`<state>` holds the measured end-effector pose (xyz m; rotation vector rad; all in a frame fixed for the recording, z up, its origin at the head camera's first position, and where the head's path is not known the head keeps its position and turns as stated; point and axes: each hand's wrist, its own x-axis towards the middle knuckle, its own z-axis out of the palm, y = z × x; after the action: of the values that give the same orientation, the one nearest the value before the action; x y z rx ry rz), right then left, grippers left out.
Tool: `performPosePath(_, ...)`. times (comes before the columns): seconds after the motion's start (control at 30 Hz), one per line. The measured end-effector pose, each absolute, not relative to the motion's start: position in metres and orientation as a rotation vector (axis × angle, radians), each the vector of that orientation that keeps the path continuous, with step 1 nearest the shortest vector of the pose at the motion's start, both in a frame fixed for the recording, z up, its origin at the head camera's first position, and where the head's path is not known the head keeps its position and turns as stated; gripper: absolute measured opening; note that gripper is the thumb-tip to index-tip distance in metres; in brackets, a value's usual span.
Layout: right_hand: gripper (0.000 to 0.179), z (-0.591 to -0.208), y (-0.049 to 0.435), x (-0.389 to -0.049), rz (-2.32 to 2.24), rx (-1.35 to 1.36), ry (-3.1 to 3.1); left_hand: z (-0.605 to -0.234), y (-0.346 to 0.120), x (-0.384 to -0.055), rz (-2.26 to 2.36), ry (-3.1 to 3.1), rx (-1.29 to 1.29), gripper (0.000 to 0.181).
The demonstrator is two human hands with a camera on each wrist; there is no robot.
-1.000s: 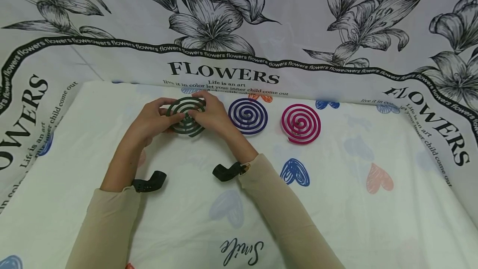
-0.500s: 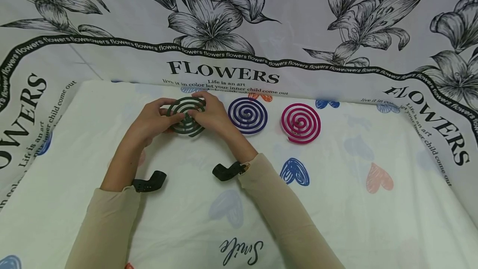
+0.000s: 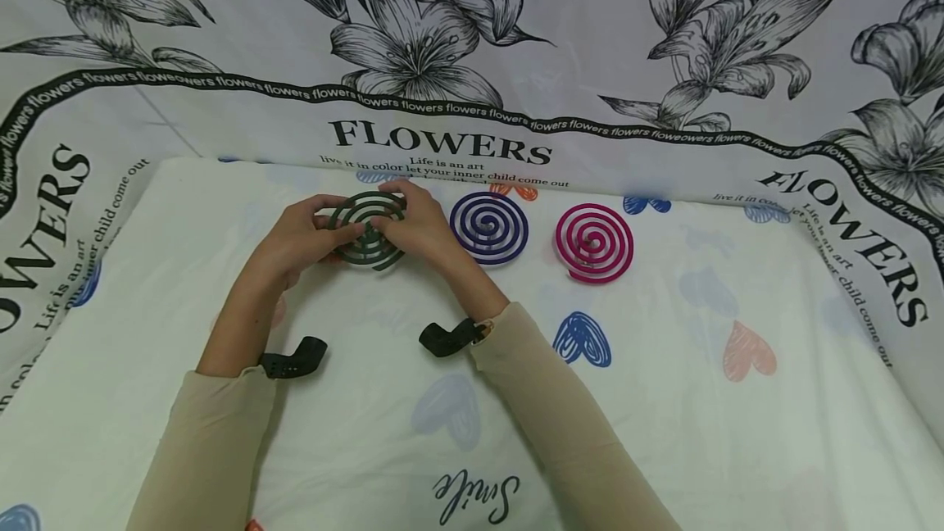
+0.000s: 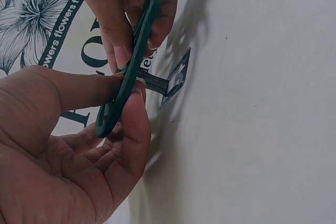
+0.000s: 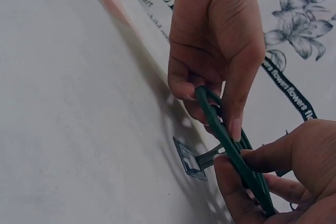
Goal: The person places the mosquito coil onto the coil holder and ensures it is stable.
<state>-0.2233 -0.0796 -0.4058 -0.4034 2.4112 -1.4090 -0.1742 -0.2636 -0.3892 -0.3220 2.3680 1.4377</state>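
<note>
A dark green spiral mosquito coil (image 3: 366, 259) is held by both hands left of centre in the head view. My left hand (image 3: 297, 234) pinches its left side, thumb on top near the middle and fingers under the rim. From the right, my right hand (image 3: 420, 224) grips it the same way, the two thumbs almost meeting. Edge-on in the left wrist view, the coil (image 4: 134, 61) has a small metal stand (image 4: 154, 82) under its centre. That stand's square base (image 5: 188, 160) shows close over the cloth in the right wrist view. Fingers hide part of the join.
A blue-violet coil (image 3: 488, 226) lies just right of my right hand, and a pink coil (image 3: 592, 242) lies farther right. White cloth with printed hearts (image 3: 583, 339) covers the surface. Behind it hangs a flower-print cloth (image 3: 420, 64).
</note>
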Motion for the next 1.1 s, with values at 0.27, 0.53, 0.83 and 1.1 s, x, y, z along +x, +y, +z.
performPosePath(0.27, 0.053, -0.4047, -0.0800, -0.2227, -1.404, -0.392, 2.412, -0.3911, -0.2641, -0.1743, 1.443, 2.373, -0.321, 0.074)
performPosePath(0.53, 0.052, -0.4050, -0.0807, -0.2224, -1.415, -0.385, 2.404, -0.3941, -0.2659, -0.1754, 1.466, 2.345, -0.318, 0.073)
performPosePath(0.83, 0.052, -0.4053, -0.0810, -0.2216, -1.424, -0.376, 2.398, -0.3947, -0.2656, -0.1762, 1.469, 2.332, -0.321, 0.074)
performPosePath(1.1, 0.051, -0.4067, -0.0814, -0.2220, -1.409, -0.352, 2.404, -0.3951, -0.2646, -0.1768, 1.482, 2.324, -0.321, 0.076)
